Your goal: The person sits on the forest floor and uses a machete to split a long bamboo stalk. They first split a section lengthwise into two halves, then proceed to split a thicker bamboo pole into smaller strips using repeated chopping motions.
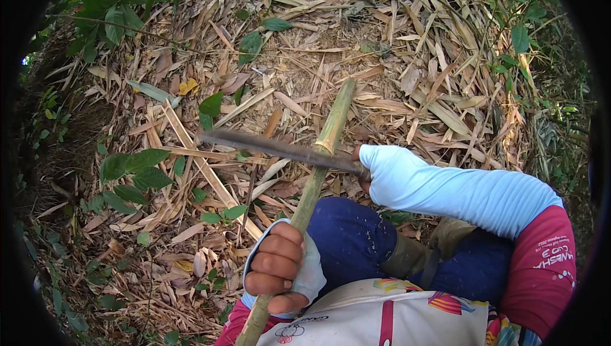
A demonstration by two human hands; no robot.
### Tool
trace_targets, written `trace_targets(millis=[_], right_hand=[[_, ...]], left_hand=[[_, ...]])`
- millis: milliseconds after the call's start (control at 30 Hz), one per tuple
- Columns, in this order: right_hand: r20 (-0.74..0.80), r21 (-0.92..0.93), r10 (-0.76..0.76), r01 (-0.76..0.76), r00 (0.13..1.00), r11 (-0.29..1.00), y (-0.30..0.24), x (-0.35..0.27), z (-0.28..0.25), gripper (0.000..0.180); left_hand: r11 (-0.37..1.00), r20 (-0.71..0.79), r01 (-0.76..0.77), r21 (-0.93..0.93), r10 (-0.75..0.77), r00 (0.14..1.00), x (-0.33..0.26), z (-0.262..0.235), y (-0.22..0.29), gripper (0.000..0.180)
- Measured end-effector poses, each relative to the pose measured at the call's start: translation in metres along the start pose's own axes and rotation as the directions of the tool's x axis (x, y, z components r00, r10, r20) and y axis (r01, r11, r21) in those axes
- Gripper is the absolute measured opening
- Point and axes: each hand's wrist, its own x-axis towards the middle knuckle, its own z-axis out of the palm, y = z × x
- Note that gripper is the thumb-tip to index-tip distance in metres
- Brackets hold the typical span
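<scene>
A green bamboo pole [310, 194] slants from my lap up to the litter-covered ground, with a pale ringed node partway along it. My left hand [277, 266], in a light-blue sleeve that covers its back, wraps its fingers round the lower part of the pole. A long dark machete [267, 146] lies across the pole just below the node, its blade pointing left and slightly blurred. My right hand [364, 171], mostly hidden by its pale-blue sleeve, is closed at the machete's right end, where the handle is covered.
Split bamboo strips [213, 177] lie left of the pole. Dry leaves and shavings [407, 85] cover the sloping ground. Leafy green plants [135, 171] grow on the left, others on the right edge. My bent knee [347, 231] in blue trousers is close under the pole.
</scene>
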Motion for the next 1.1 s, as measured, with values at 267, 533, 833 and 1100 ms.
trace_targets(millis=[267,533,833,1100], right_hand=[[0.033,-0.019,0.053,-0.052,0.998,0.998,0.003,0.003,-0.003,0.033],[-0.048,-0.066,0.039,-0.042,0.998,0.997,0.006,0.007,0.003,0.027],[0.001,-0.03,0.054,-0.054,0.999,0.998,0.006,0.003,-0.003,0.025],[0.041,-0.04,0.057,-0.055,0.998,0.998,0.003,-0.001,-0.005,0.029]], left_hand=[[1.0,0.013,0.011,0.001,-0.011,1.0,-0.002,-0.002,0.001,0.039],[1.0,0.045,0.026,-0.005,-0.026,0.999,-0.002,-0.006,0.001,0.038],[1.0,0.057,0.003,-0.019,-0.002,0.998,0.0,-0.002,0.0,0.037],[1.0,0.059,0.012,-0.022,-0.011,0.998,-0.002,-0.005,0.0,0.037]])
